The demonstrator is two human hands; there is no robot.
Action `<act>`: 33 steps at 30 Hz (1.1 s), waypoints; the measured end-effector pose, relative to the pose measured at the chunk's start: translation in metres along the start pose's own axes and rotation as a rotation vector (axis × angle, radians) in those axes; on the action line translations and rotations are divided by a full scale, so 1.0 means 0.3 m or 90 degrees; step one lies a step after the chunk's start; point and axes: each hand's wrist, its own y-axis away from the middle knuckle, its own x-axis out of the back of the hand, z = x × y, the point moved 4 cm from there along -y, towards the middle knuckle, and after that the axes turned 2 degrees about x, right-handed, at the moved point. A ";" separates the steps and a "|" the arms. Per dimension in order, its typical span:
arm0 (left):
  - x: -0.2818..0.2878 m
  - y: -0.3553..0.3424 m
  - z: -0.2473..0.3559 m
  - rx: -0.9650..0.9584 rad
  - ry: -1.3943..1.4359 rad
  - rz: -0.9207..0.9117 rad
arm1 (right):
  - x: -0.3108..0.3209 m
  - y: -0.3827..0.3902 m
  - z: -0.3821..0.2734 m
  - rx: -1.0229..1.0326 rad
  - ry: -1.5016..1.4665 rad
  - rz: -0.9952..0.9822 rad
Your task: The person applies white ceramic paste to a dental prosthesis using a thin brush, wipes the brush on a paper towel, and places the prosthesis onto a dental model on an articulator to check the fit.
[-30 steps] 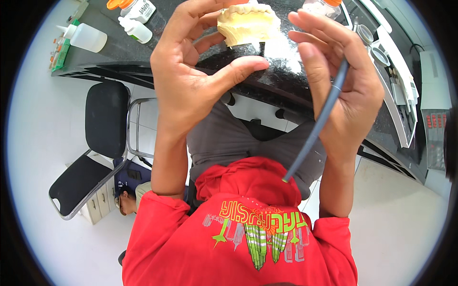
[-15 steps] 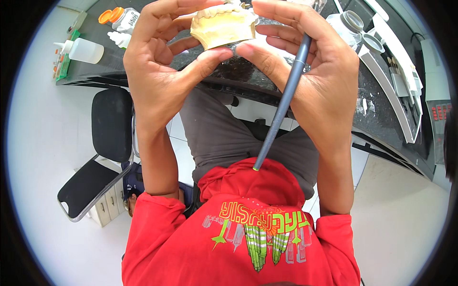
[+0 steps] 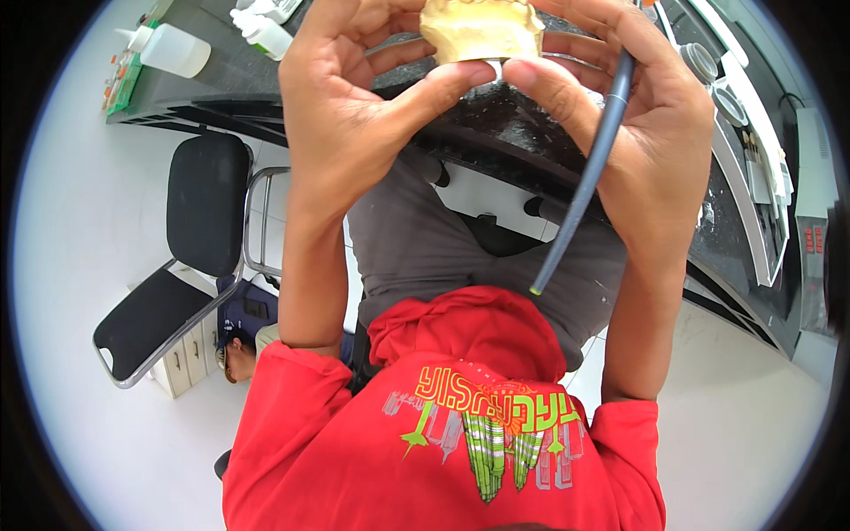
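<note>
Up at the top edge, my left hand point(image 3: 350, 106) and my right hand point(image 3: 633, 115) are closed round a pale yellow dental cast point(image 3: 478, 26), thumb tips at its base and fingers curled about its sides. A slim grey-blue tool point(image 3: 580, 208) with a lime-green end also rests in my right hand, slanting down from between the fingers across the palm toward my lap. The far side of the cast is cropped by the frame.
A dark speckled counter point(image 3: 226, 119) carries squeeze bottles point(image 3: 181, 57), jars point(image 3: 698, 62) and a white tray point(image 3: 757, 203) holding brushes. At left are a black chair point(image 3: 204, 195) and another person point(image 3: 235, 354), partly seen near white drawers point(image 3: 190, 358).
The cast and both hands first shifted left, then back right and upward. My right thumb has moved inward onto the cast's base, beside the left thumb, and the grey-blue tool has moved with that hand.
</note>
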 end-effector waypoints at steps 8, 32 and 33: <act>-0.007 -0.008 0.007 -0.004 -0.001 -0.028 | -0.003 -0.005 0.019 -0.031 -0.014 -0.006; -0.020 0.008 0.014 -0.046 -0.009 0.006 | -0.001 0.003 0.037 -0.004 -0.015 -0.015; -0.020 0.007 0.014 -0.054 -0.020 -0.004 | 0.006 0.006 0.043 -0.004 -0.020 -0.010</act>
